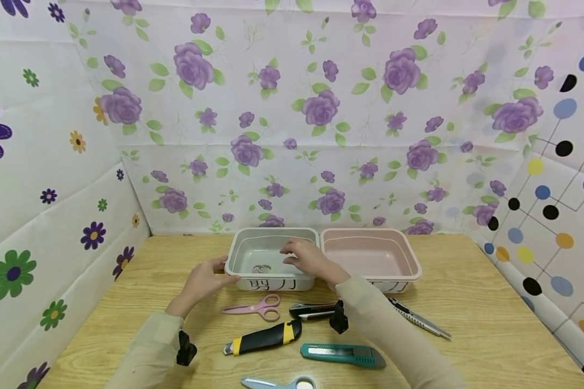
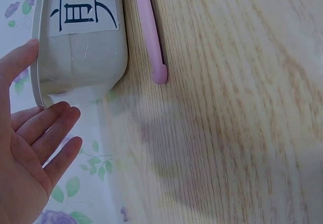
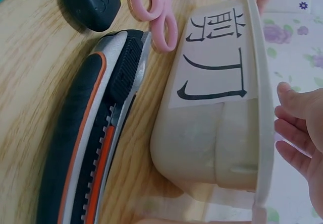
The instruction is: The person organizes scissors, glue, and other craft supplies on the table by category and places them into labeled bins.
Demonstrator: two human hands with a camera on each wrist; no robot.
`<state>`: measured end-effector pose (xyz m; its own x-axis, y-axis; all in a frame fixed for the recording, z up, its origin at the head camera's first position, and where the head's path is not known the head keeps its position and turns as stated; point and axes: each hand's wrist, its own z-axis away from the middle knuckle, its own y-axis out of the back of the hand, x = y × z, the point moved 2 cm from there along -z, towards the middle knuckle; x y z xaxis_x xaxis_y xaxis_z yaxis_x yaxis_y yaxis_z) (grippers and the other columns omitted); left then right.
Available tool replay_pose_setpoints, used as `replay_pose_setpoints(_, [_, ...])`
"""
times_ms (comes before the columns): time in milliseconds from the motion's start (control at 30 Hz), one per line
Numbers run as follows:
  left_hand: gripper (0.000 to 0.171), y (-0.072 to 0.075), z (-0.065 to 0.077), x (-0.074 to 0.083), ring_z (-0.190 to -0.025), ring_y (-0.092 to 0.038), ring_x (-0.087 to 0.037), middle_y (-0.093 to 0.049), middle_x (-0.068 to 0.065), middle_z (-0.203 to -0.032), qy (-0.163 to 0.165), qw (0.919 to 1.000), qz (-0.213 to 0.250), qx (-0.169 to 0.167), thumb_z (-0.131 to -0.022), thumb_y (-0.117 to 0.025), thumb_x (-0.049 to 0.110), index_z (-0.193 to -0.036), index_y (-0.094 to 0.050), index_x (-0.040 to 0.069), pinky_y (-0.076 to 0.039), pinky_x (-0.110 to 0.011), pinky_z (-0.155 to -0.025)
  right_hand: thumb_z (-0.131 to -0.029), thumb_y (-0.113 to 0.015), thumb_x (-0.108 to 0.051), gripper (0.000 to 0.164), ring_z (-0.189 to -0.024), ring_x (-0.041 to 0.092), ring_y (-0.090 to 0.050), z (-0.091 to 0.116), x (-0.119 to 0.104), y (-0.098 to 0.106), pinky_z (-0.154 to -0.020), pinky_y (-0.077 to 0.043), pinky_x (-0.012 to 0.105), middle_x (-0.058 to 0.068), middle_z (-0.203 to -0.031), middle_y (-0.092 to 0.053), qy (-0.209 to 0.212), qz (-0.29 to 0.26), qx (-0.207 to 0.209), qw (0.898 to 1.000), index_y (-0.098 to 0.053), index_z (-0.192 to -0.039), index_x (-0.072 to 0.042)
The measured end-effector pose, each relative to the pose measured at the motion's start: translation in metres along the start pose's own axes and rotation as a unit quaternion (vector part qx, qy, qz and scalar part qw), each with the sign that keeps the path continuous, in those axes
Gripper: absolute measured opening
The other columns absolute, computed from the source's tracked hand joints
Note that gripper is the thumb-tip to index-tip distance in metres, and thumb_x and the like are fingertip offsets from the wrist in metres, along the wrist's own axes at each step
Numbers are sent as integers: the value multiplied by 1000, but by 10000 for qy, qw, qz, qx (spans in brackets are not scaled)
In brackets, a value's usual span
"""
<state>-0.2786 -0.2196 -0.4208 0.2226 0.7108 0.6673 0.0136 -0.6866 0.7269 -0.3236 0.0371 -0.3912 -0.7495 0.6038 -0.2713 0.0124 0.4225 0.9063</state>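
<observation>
A grey plastic bin (image 1: 274, 233) has a white label (image 2: 86, 7) with black characters on its front. My left hand (image 1: 206, 281) touches the bin's front left corner, thumb at the rim, fingers fairly straight. Above the bin's right part hovers my right hand (image 1: 307, 258), fingers loosely bent and nothing visible between them. A small patterned thing (image 1: 261, 268) lies on the bin floor, too small to identify. Pink scissors (image 1: 258, 308) are just in front of the bin. Beside them lies a black and grey utility knife (image 3: 93, 128), partly hidden by the right wrist in the head view.
A pink bin (image 1: 370, 232) adjoins the grey one on the right. Nearer lie a black and yellow utility knife (image 1: 265, 338), a teal utility knife (image 1: 340, 354) and blue scissors (image 1: 277, 384). Beyond the right sleeve is a silver and black utility knife (image 1: 420, 320). Floral cloth (image 1: 292, 135) hangs behind.
</observation>
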Motion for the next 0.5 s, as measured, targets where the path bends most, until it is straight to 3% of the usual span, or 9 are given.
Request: replay_pose_setpoints(500, [73,0,1,1,-98,-61,-29,-63,-18,-109,-18,10000,23,-15,-75,-72,41,-130,-48,-1,-48,-46,-81,-86,-62,-24,34,-99,21,-57,20,-5,27,-85,-46,32,9,-106,-60,115,-326,-318,9989,-61,-114,-4])
